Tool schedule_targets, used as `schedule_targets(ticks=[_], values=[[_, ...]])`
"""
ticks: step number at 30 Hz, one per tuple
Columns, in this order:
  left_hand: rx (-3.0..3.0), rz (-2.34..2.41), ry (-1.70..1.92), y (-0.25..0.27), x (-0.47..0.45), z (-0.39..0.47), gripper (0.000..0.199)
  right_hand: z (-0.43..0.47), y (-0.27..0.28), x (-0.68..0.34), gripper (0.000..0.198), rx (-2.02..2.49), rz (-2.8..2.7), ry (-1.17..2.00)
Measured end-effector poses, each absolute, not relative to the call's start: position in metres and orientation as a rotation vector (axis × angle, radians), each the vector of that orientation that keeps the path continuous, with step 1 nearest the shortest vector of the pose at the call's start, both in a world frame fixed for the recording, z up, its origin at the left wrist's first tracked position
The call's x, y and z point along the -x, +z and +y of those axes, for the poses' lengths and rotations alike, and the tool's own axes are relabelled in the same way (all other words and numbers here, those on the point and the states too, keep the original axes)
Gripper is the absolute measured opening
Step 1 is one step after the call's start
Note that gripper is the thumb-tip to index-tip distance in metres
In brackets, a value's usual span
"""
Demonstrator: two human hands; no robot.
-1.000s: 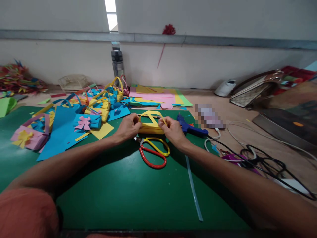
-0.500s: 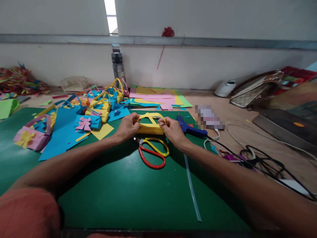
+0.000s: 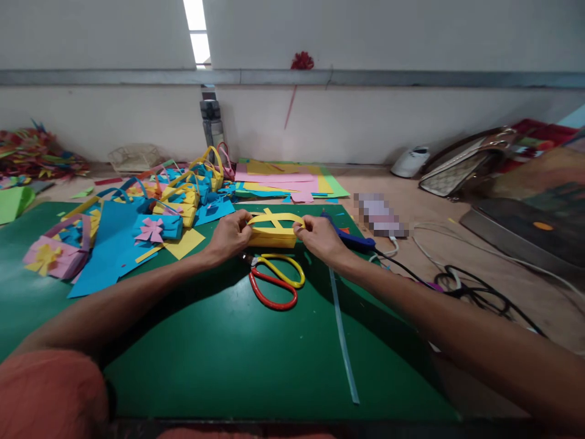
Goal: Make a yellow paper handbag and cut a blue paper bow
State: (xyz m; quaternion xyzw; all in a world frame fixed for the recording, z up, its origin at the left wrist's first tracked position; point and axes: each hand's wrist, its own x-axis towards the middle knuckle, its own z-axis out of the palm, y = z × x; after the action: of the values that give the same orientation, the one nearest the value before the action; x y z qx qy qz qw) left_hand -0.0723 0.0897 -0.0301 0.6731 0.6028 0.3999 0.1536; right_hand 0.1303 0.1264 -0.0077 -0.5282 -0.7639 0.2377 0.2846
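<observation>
So both arms are bare and reaching forward, left arm [image 3: 132,299] slanting in from the lower left, right arm [image 3: 420,311] from the lower right. Left hand [image 3: 231,233] is curled, thumb pinched against the fingers. Right hand [image 3: 320,238] pretty much mirrors it. They're facing each other, roughly level, with a gap between.

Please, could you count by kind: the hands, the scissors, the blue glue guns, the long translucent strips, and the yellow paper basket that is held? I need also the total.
Hands: 2 (left hand, right hand)
Scissors: 1
Blue glue gun: 1
Translucent strip: 1
Held yellow paper basket: 1
Total: 6
</observation>
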Motion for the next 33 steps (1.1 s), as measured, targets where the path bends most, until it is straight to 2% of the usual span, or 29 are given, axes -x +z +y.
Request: schedule_targets(ticks=[6, 11, 23, 30, 33], values=[[-1.950, 1.763, 1.094, -0.028, 0.074, 0.087, 0.011, 0.130, -0.004, -0.132, 0.016, 1.433, -2.110, 0.617], [-1.992, 1.805, 1.050, -0.027, 0.078, 0.083, 0.012, 0.132, 0.003, -0.133, 0.023, 1.453, -2.167, 0.610], [-2.046, 1.819, 0.992, -0.025, 0.075, 0.082, 0.014, 0.139, 0.007, -0.135, 0.027, 1.434, -2.299, 0.642], [-1.989, 1.749, 1.029, -0.021, 0.074, 0.081, 0.015, 0.143, 0.009, -0.134, 0.019, 1.518, -2.415, 0.735], [-1.950, 1.708, 1.050, -0.021, 0.075, 0.081, 0.014, 0.145, 0.007, -0.132, 0.028, 1.558, -2.398, 0.806]])
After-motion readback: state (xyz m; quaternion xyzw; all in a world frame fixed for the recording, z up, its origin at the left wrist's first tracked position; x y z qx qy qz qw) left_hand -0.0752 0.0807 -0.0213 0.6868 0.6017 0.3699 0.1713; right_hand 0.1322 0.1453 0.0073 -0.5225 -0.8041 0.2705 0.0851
